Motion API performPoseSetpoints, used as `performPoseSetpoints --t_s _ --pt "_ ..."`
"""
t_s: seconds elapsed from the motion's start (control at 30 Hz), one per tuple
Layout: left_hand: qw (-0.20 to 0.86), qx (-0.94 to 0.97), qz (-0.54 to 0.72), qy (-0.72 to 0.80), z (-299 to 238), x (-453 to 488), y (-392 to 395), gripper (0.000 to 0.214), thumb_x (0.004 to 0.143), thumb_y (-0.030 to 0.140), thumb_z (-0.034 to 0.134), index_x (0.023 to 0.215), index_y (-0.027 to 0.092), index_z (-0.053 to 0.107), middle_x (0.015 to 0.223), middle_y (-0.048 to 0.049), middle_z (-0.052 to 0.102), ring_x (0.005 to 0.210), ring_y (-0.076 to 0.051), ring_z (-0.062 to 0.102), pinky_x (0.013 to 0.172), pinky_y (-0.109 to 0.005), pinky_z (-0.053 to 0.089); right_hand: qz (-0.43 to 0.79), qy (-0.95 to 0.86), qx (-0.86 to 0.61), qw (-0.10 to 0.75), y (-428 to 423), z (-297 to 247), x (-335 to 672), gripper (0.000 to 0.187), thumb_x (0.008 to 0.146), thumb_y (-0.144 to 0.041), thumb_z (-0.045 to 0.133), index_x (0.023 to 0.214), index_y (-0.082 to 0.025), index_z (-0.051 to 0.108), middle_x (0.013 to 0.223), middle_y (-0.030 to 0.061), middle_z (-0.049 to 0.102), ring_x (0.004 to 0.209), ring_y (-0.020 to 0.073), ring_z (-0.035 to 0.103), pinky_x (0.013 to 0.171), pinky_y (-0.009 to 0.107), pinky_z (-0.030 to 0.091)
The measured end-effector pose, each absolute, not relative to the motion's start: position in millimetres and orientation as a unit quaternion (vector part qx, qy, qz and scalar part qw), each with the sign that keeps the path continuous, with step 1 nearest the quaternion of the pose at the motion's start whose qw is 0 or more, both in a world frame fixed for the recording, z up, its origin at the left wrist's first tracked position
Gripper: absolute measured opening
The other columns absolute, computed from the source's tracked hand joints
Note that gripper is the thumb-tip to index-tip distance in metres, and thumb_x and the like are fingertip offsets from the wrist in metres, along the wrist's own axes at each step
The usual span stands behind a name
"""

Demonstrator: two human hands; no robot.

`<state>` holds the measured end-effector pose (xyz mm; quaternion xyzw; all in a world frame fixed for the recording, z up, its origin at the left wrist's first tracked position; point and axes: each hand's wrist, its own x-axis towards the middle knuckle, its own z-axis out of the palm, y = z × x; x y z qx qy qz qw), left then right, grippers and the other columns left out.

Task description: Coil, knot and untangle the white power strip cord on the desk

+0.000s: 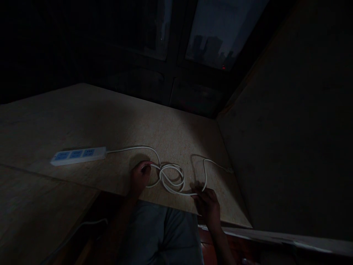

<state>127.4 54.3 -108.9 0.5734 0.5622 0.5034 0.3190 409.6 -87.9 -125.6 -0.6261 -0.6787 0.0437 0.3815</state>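
A white power strip (78, 155) with blue sockets lies on the wooden board (110, 121) at the left. Its white cable (171, 178) runs right and forms loose coils near the board's front edge. My left hand (140, 177) is closed on the cable at the left side of the coils. At the coils' right side, my right hand (207, 207) pinches the cable where it rises in a loop. Beyond that loop the cable trails off toward the right wall.
The scene is very dark. A brown panel wall (289, 147) stands close on the right. Dark windows (209, 44) are at the back. Below the board's edge I see grey trousers (162, 235) and another white cable (91, 222) at the lower left.
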Motion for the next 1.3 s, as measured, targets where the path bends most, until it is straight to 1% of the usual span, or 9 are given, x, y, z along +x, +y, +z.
performPoseSetpoints --t_s 0.13,0.3,0.4,0.53,0.7,0.87,0.93,1.1,1.3 --pt "0.296 0.593 0.491 0.565 -116 127 56 0.025 0.076 0.029 0.050 0.086 0.017 0.070 0.078 -0.0043 0.073 0.068 -0.018 0.066 0.065 -0.028 0.053 0.052 -0.634 -0.647 0.419 -89 -124 406 0.024 0.090 -0.041 0.062 0.100 -0.025 0.077 0.088 0.0078 0.071 0.082 0.0212 0.066 0.069 0.032 0.055" --pt "0.255 0.665 0.471 0.521 -120 128 55 0.023 0.079 0.023 0.049 0.087 0.019 0.071 0.086 -0.0052 0.074 0.077 -0.018 0.068 0.072 -0.029 0.053 0.056 -0.563 -0.678 0.469 -92 -118 401 0.031 0.085 -0.049 0.066 0.087 -0.021 0.079 0.082 0.0073 0.074 0.070 0.0194 0.070 0.063 0.028 0.055" --pt "0.237 0.707 0.464 0.478 -117 128 54 0.021 0.079 0.021 0.052 0.086 0.020 0.072 0.089 -0.0062 0.074 0.086 -0.021 0.067 0.080 -0.033 0.053 0.050 -0.550 -0.678 0.485 -94 -118 400 0.034 0.084 -0.051 0.067 0.086 -0.019 0.080 0.078 0.0079 0.075 0.066 0.0192 0.070 0.061 0.027 0.055" --pt "0.240 0.740 0.443 0.446 -113 128 52 0.018 0.079 0.020 0.056 0.086 0.021 0.073 0.083 -0.0057 0.071 0.085 -0.021 0.066 0.081 -0.035 0.053 0.042 -0.526 -0.691 0.494 -96 -121 402 0.036 0.083 -0.051 0.067 0.086 -0.017 0.080 0.082 0.0104 0.077 0.069 0.0208 0.072 0.062 0.027 0.057" --pt "0.268 0.758 0.427 0.413 -115 130 51 0.018 0.083 0.027 0.059 0.095 0.021 0.072 0.087 -0.0065 0.071 0.086 -0.020 0.065 0.082 -0.034 0.051 0.061 -0.526 -0.698 0.482 -97 -123 404 0.035 0.083 -0.052 0.067 0.087 -0.020 0.080 0.088 0.0098 0.078 0.076 0.0224 0.074 0.068 0.029 0.058" --pt "0.252 0.771 0.389 0.437 -115 133 51 0.027 0.085 0.040 0.063 0.102 0.020 0.071 0.082 -0.0064 0.070 0.083 -0.021 0.064 0.082 -0.035 0.049 0.061 -0.565 -0.685 0.456 -98 -122 404 0.032 0.085 -0.051 0.065 0.088 -0.023 0.080 0.086 0.0078 0.078 0.072 0.0205 0.072 0.065 0.029 0.057" --pt "0.239 0.779 0.371 0.444 -112 135 51 0.029 0.084 0.042 0.064 0.101 0.021 0.073 0.082 -0.0071 0.070 0.084 -0.022 0.064 0.082 -0.036 0.048 0.056 -0.577 -0.681 0.448 -98 -123 404 0.032 0.086 -0.051 0.064 0.089 -0.023 0.080 0.084 0.0076 0.077 0.072 0.0204 0.071 0.065 0.030 0.056" --pt "0.228 0.796 0.351 0.437 -111 135 52 0.023 0.087 0.040 0.060 0.086 0.023 0.076 0.083 -0.0076 0.072 0.085 -0.022 0.064 0.083 -0.036 0.048 0.035 -0.602 -0.677 0.421 -94 -125 403 0.032 0.089 -0.049 0.062 0.091 -0.022 0.079 0.085 0.0081 0.076 0.077 0.0214 0.070 0.069 0.032 0.056" --pt "0.276 0.749 0.408 0.443 -117 135 52 0.020 0.084 0.037 0.062 0.088 0.021 0.073 0.078 -0.0058 0.072 0.074 -0.018 0.065 0.075 -0.031 0.050 0.012 -0.638 -0.678 0.364 -90 -123 402 0.032 0.093 -0.045 0.056 0.099 -0.021 0.076 0.079 0.0076 0.070 0.076 0.0213 0.065 0.067 0.033 0.052"
